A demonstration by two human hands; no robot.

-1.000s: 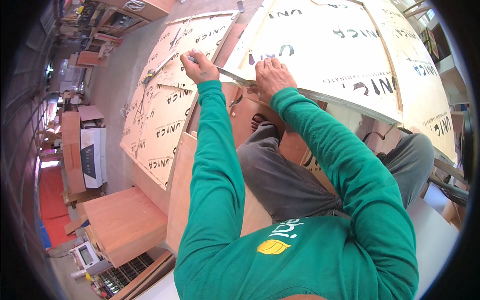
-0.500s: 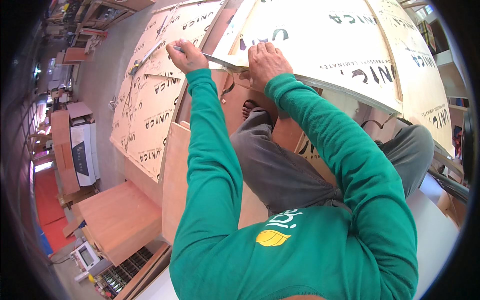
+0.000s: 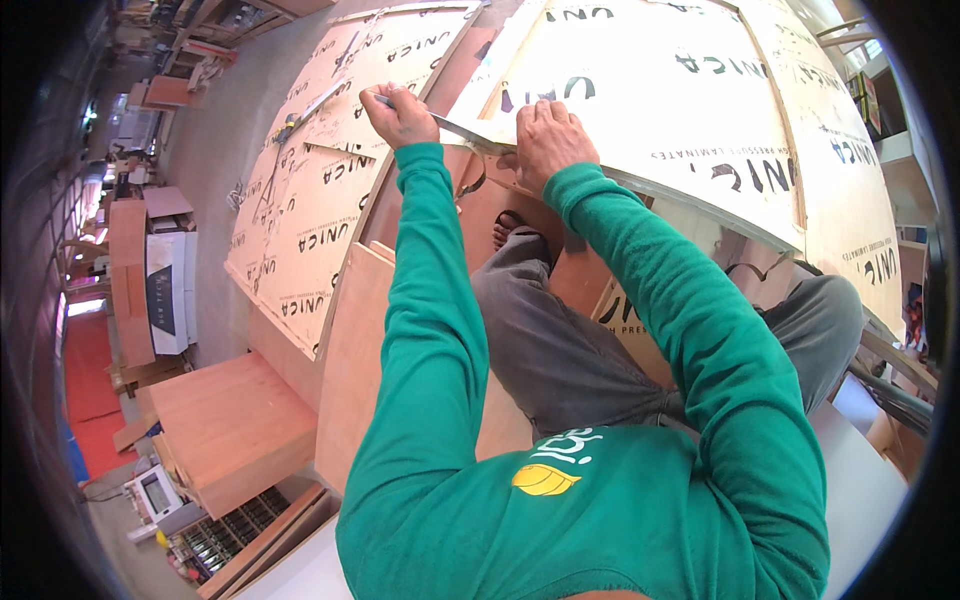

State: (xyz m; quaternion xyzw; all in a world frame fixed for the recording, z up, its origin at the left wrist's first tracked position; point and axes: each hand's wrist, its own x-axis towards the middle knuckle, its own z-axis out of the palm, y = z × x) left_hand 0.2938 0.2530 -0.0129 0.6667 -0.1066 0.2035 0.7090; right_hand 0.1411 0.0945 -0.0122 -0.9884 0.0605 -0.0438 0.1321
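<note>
Two hands working at the near edge of the laminate sheet [image 3: 660, 110]: left hand [image 3: 398, 112] fisted, fingers curled tight around a slim metal blade [image 3: 462, 130]; right hand [image 3: 545, 140] pressing flat, fingers together, just beside the blade tip. Probably best keeping the blade low, steadying close. Sheet pale, printed, lying tilted above the knees.

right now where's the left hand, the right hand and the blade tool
left hand [image 3: 398, 112], head view, back of the fist
right hand [image 3: 545, 140], head view, back of the hand
blade tool [image 3: 462, 130], head view, middle of the metal blade
</note>
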